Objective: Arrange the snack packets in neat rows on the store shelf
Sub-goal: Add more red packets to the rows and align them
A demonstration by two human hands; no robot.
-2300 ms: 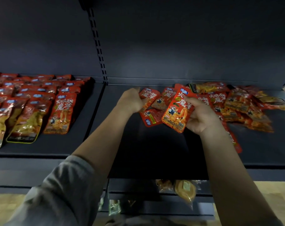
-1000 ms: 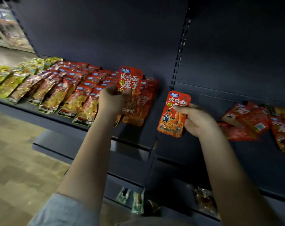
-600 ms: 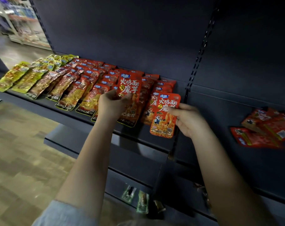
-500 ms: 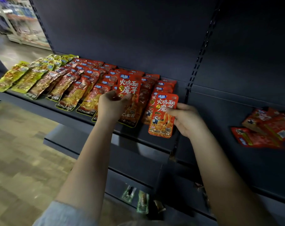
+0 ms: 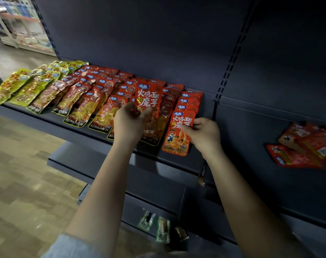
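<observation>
Most of the shelf [image 5: 121, 135] already carries overlapping rows of snack packets [image 5: 95, 101], yellow-green at the far left, red across to the upright. A loose pile [image 5: 303, 146] waits unsorted on the next bay. The left hand [image 5: 129, 123] grips one red packet [image 5: 149, 98] upright; the right hand [image 5: 205, 133] pinches another packet [image 5: 177, 138] at the rightmost row's front, seemingly being laid down.

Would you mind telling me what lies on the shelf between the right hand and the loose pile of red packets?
In the head view, only bare dark shelf lies between the right hand and the loose pile of red packets.
</observation>
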